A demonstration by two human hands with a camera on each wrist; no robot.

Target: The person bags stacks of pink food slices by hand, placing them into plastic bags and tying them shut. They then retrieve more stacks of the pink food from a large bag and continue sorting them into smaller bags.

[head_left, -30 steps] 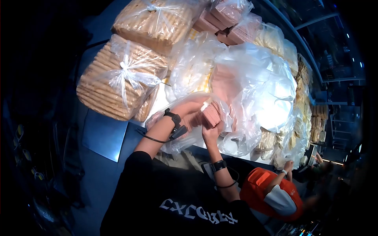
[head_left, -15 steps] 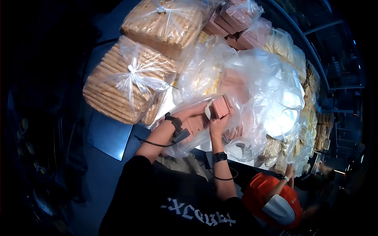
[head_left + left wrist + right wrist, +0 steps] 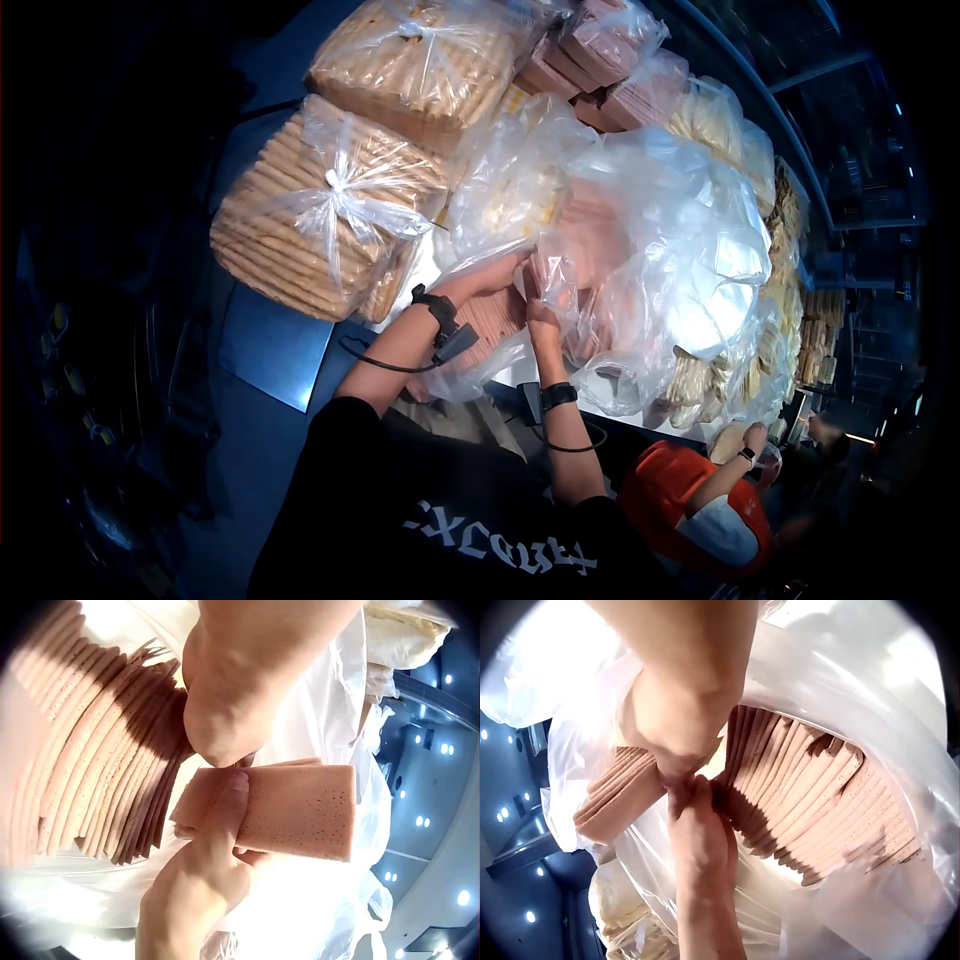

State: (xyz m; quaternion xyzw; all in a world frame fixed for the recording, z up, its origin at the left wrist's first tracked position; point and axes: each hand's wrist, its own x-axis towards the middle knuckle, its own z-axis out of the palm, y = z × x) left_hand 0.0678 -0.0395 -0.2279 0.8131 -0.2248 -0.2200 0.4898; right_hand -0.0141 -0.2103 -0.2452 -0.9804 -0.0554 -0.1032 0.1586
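Folded pink, finely pitted pancake-like sheets make a small stack between my hands. My right hand grips it, thumb flat across the top face in the left wrist view and fingers underneath. My left hand reaches in from the other side and pinches the near end, its fingertips against the right hand's. Below the wrists a long row of the same sheets stands on edge inside an opened clear plastic bag. Part of the film overlaps the held stack in the head view.
Two knotted bags of tan rolled sheets stand at the left. More pink bundles lie at the back, and a big crumpled clear bag spreads on the right. A person in an orange vest works at lower right.
The stack's layered end faced up toward the head camera before; now it has tipped over and film covers it. Both hands stay close together. The neighbouring person's hand has moved slightly right.
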